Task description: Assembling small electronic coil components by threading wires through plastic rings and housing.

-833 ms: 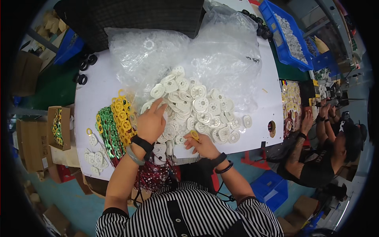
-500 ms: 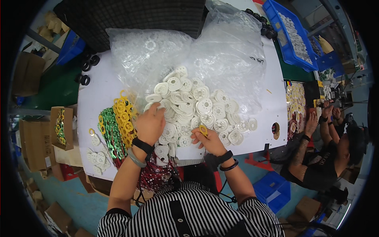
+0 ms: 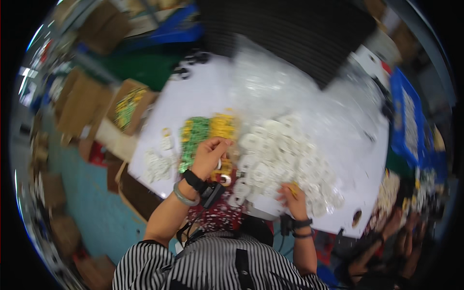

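Note:
My left hand (image 3: 210, 155) is closed, fingertips pinched together beside the bundle of yellow ring pieces (image 3: 223, 125). The edge of a white plastic piece (image 3: 219, 164) shows under its fingers, blurred. My right hand (image 3: 296, 201) grips a small yellow plastic ring (image 3: 293, 190) at the near edge of the heap of white plastic discs (image 3: 278, 154). Green shiny strands (image 3: 194, 140) lie left of the yellow bundle. Dark red strands with white specks (image 3: 215, 212) hang over the table's front edge, below my left hand.
A few white pieces (image 3: 157, 166) lie at the table's left. Clear plastic bags (image 3: 270, 82) spread behind the heap, before a black ribbed crate (image 3: 290, 34). A blue bin (image 3: 405, 116) stands at right, near another person's arms (image 3: 386, 232). An open cardboard box (image 3: 129, 106) is at left.
The view has swung to the left and blurred. My left hand has left the white disc heap and is now by the yellow and green bundles. My right hand still holds the yellow ring.

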Available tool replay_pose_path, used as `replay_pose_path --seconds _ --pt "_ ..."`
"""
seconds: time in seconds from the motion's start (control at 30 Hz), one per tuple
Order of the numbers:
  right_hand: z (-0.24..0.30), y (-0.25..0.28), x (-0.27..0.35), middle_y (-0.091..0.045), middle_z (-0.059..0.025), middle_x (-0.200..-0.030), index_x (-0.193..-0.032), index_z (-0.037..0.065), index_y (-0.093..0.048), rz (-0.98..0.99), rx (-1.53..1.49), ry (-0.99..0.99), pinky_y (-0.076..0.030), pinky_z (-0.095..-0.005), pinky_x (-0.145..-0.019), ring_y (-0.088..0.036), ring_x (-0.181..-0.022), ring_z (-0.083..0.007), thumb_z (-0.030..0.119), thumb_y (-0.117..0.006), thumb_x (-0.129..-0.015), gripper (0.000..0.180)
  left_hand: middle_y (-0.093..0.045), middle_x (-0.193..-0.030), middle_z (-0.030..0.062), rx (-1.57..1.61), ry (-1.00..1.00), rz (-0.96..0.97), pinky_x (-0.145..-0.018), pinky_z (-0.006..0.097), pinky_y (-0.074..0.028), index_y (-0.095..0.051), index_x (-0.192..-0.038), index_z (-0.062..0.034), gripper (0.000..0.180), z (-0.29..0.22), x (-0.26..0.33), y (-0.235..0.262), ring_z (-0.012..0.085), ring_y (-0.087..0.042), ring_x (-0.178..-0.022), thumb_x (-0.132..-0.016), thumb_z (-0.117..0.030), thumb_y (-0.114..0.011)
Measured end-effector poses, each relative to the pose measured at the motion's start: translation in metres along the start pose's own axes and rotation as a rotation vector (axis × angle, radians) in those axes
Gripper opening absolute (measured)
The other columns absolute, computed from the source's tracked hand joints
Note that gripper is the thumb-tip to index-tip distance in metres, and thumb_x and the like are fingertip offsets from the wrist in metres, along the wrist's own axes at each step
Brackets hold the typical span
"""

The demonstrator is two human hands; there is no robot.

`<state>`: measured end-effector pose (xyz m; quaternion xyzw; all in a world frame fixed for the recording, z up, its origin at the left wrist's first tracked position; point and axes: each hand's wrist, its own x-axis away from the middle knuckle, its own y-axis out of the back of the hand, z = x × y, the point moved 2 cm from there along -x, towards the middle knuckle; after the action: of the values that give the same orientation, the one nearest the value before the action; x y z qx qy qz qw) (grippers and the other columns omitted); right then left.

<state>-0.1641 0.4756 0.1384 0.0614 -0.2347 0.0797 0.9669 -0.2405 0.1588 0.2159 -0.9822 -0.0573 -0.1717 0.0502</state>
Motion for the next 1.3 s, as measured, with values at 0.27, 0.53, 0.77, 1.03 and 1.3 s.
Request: replay_pose_path --seconds 0.27,0.53,0.77,1.03,1.3 --pt "0.002 -0.013 0.010 -0.064 -0.0038 -0.074 -0.088 0.004 -0.065 0.071 0.202 0.056 -0.044 -0.0242 -0.048 -0.055 -0.054 -0.0093 0.023 -0.056 -0.094 0.021 -0.063 -0.106 0.0229 -0.983 -0.367 -0.566 -0.095 0.043 -0.043 -0.062 -0.106 0.0012 0.031 0.124 0.023 0.247 0.0353 -0.058 -0.102 -0.095 -0.018 -0.040" --pt "0.001 -0.021 0.011 -0.069 -0.0098 -0.090 -0.110 -0.001 -0.063 0.473 0.514 -0.052 -0.045 -0.0243 -0.054 -0.053 -0.061 -0.0100 0.016 -0.052 -0.097 0.024 -0.063 -0.108 0.0214 -0.551 -0.201 -0.913 -0.094 0.043 -0.045 -0.065 -0.106 -0.0018 0.033 0.131 0.028 0.231 0.0374 -0.057 -0.106 -0.073 -0.004 -0.058" --pt "0.030 -0.141 -0.033 -0.068 -0.0107 -0.089 -0.106 -0.001 -0.063 0.790 0.701 0.241 -0.046 -0.0265 -0.056 -0.055 -0.063 -0.0119 0.021 -0.054 -0.095 0.027 -0.053 -0.115 0.0204 -0.482 -0.462 -0.741 -0.101 0.043 -0.037 -0.055 -0.111 -0.0021 0.035 0.088 0.070 0.185 0.0371 -0.047 -0.114 -0.076 -0.003 -0.058" --pt "0.036 -0.280 -0.028 -0.068 -0.0117 -0.087 -0.102 0.000 -0.063 1.020 0.839 0.518 -0.047 -0.0290 -0.057 -0.056 -0.065 -0.0141 0.027 -0.055 -0.092 0.030 -0.063 -0.084 0.0105 0.010 -0.286 -0.319 -0.070 0.034 -0.049 -0.059 -0.095 -0.0005 0.013 0.100 0.195 0.201 0.0208 -0.061 -0.075 -0.086 -0.007 -0.053" --pt "0.017 -0.380 -0.006 -0.068 -0.0126 -0.086 -0.098 0.000 -0.064 1.196 0.975 0.696 -0.048 -0.0315 -0.059 -0.058 -0.066 -0.0163 0.033 -0.057 -0.090 0.034 -0.066 -0.085 0.0180 -0.253 -0.423 -0.466 -0.070 0.042 -0.049 -0.067 -0.091 -0.0035 0.021 0.093 0.308 0.220 0.0344 -0.063 -0.080 -0.089 -0.020 -0.054"
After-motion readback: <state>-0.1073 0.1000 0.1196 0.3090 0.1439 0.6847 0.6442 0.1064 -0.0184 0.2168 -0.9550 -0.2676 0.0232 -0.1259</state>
